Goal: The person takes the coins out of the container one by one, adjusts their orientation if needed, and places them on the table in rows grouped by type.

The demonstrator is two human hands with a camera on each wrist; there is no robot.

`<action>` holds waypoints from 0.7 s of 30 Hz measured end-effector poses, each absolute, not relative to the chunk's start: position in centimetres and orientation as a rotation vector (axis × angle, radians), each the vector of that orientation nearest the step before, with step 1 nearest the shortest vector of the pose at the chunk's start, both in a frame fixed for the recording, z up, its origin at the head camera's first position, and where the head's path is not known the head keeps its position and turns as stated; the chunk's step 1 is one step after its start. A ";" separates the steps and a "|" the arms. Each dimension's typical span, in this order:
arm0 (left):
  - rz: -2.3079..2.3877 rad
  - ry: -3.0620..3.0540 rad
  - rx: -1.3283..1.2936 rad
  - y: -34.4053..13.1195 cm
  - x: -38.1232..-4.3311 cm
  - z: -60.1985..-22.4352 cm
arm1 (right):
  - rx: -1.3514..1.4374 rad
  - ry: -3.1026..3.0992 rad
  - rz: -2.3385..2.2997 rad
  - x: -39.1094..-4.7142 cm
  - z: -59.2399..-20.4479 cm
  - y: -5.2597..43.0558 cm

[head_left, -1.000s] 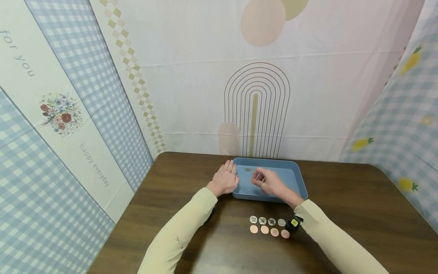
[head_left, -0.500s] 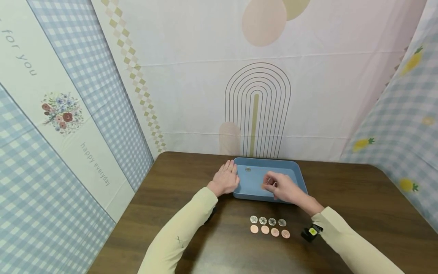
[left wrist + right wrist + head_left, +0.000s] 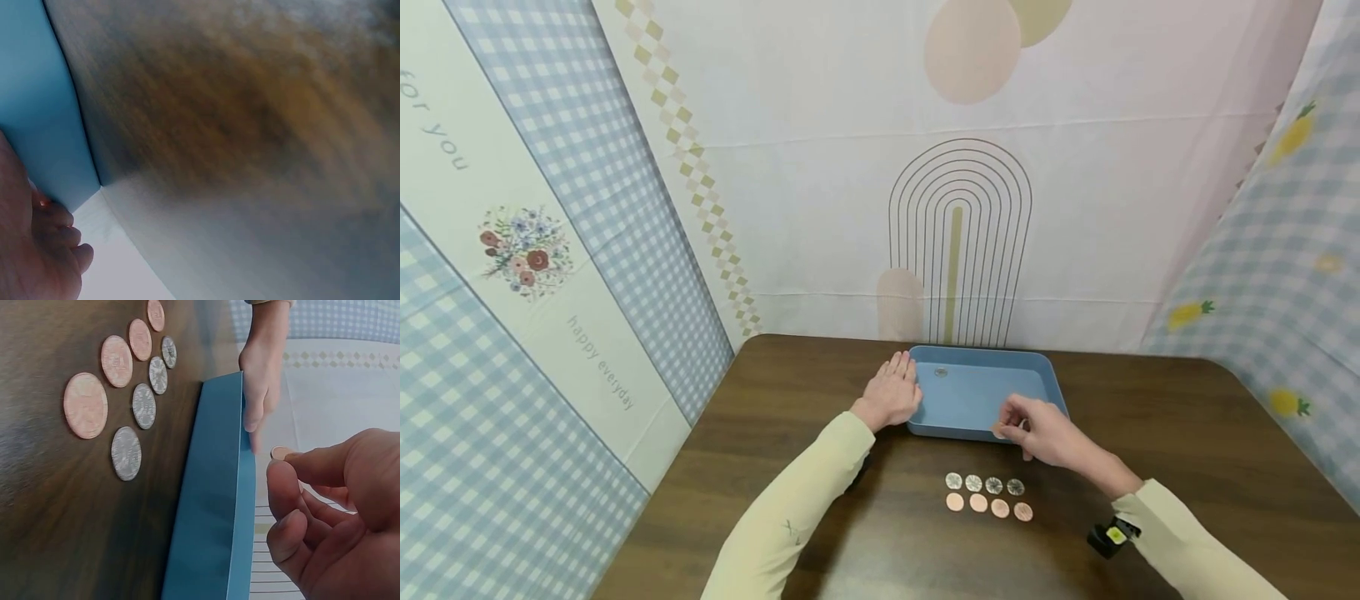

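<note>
A copper-coloured coin is pinched between the thumb and index finger of my right hand, which hovers over the front right rim of the blue tray. My left hand lies with straight fingers along the tray's left rim. One silver coin lies in the tray near its back left corner. On the table in front of the tray are two rows of coins: silver coins nearer the tray and copper coins nearer me.
The tray stands near the back edge of the dark wooden table. A printed cloth hangs behind it. A black wrist camera sits below my right sleeve.
My right hand has moved right and toward me with the copper coin, from the tray's middle to its front right rim. My left hand has stayed at the tray's left side.
</note>
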State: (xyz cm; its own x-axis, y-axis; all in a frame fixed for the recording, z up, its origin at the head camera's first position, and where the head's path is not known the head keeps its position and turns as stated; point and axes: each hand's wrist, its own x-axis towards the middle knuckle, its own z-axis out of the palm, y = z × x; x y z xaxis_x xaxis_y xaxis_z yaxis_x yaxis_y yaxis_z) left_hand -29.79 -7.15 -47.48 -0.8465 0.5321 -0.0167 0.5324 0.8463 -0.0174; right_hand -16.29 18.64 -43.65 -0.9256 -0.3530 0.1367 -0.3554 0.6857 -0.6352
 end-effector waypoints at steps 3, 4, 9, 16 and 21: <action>-0.037 3.006 0.864 -7.1 -29.8 -47.5 | 0.620 -2.907 1.066 -15.8 -43.9 19.1; -0.036 3.006 0.861 -7.1 -29.8 -47.5 | 0.631 -2.916 1.061 -15.7 -44.0 19.3; -0.035 3.004 0.856 -7.1 -29.8 -47.6 | 0.715 -2.952 1.068 -15.0 -44.3 20.2; -0.039 3.013 0.863 -7.1 -29.7 -47.4 | 0.827 -3.036 1.144 -14.6 -44.6 22.1; -0.047 3.010 0.865 -7.1 -29.7 -47.4 | 0.900 -3.099 1.233 -14.3 -44.9 23.1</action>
